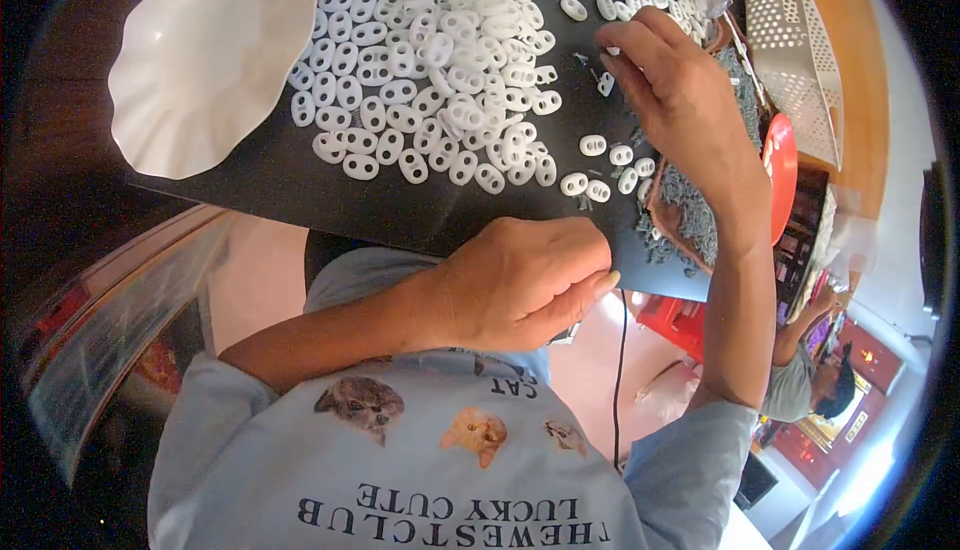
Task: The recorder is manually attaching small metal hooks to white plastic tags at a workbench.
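- Left hand [530,275]: nearest, curled beside the front edge of the black tabletop [400,214]; cannot tell whether its fingers grasp anything.
- Loose white two-holed pieces [592,145]: on the tabletop, between the hands.
- Right hand [685,85]: fingers pinched on a small white bit, mostly hidden.
- Heap of similar pieces [440,70]: left of that hand, beside a scalloped white dish [215,60].

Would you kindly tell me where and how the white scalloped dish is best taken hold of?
The white scalloped dish is probably best pinched by its left rim, coming from the left: that wavy edge looks thin, and white two-hole oval pieces crowd its right side.
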The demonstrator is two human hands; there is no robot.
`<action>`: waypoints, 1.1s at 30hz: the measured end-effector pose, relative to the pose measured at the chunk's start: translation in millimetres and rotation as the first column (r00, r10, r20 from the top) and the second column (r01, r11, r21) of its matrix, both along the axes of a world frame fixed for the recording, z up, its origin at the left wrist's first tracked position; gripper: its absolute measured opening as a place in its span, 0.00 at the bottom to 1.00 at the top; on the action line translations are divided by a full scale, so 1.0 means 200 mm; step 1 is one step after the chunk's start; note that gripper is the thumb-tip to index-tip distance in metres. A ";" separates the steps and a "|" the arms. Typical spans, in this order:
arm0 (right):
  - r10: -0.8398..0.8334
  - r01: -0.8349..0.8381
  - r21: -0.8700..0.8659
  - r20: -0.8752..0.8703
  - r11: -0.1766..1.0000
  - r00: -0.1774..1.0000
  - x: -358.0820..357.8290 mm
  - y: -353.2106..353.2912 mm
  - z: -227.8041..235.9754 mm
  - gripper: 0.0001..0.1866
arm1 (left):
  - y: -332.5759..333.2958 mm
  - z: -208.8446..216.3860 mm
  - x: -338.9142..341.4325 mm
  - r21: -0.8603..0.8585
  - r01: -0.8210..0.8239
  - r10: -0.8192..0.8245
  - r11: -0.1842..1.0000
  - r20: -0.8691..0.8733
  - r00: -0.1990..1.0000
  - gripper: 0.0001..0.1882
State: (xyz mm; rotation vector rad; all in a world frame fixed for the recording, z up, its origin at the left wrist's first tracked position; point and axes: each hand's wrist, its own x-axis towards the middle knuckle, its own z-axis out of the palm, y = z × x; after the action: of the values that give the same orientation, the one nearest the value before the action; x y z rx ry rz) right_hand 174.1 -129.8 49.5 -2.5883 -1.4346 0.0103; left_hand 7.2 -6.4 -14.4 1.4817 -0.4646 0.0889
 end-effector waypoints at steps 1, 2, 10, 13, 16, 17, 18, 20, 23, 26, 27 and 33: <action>0.000 0.000 -0.002 0.010 1.000 1.000 0.00 0.00 0.00 0.08 | 0.00 0.00 0.00 0.003 0.003 -0.003 1.000 0.001 1.000 0.05; -0.004 0.004 -0.005 0.021 1.000 1.000 0.00 0.00 0.00 0.09 | 0.00 0.00 0.00 0.005 0.010 -0.010 1.000 0.003 1.000 0.05; 0.038 -0.044 0.062 0.095 0.997 0.995 0.06 0.09 -0.04 0.11 | -0.01 0.01 0.00 0.004 0.006 -0.006 1.000 -0.003 1.000 0.05; -0.007 0.002 0.039 0.115 0.999 0.993 0.06 0.05 -0.03 0.10 | 0.00 0.02 0.00 0.002 0.013 -0.013 1.000 -0.003 1.000 0.05; -0.012 0.012 0.001 0.075 1.000 0.997 0.06 0.03 -0.03 0.10 | 0.01 0.01 0.00 0.007 0.012 -0.012 1.000 -0.033 0.999 0.05; 0.012 -0.011 -0.008 0.036 1.000 0.999 0.05 0.02 -0.02 0.09 | 0.01 0.01 -0.01 0.002 0.024 -0.024 1.000 -0.050 0.998 0.05; 0.010 -0.010 -0.010 0.035 1.000 0.999 0.03 0.02 -0.02 0.09 | 0.00 0.01 -0.01 0.001 0.025 -0.025 1.000 -0.052 0.998 0.05; 0.054 -0.053 0.073 -0.013 0.996 0.998 0.01 0.04 -0.02 0.09 | 0.00 0.00 0.00 -0.001 0.016 -0.016 1.000 -0.016 1.000 0.05; 0.055 -0.054 0.089 -0.007 0.995 0.998 -0.02 0.08 -0.04 0.09 | -0.01 0.00 0.00 0.006 0.004 -0.004 1.000 -0.001 1.000 0.04; 0.056 -0.056 0.016 0.018 0.998 0.998 -0.03 0.13 -0.08 0.09 | -0.01 0.00 0.00 0.012 0.001 -0.001 1.000 0.005 1.000 0.04; 0.059 -0.059 0.017 0.017 0.998 0.998 -0.04 0.13 -0.07 0.09 | 0.00 0.00 0.00 0.013 -0.002 0.002 1.000 0.004 1.000 0.04; 0.049 -0.050 -0.031 -0.056 0.998 0.997 -0.09 0.06 -0.02 0.10 | 0.00 0.01 0.00 0.004 -0.001 0.001 1.000 0.006 1.000 0.04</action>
State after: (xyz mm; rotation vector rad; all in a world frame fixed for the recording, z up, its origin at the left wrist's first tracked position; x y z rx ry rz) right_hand 155.6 -117.2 46.4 -2.5560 -1.4906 0.1114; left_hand 6.4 -6.8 -13.1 1.4866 -0.4688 0.0934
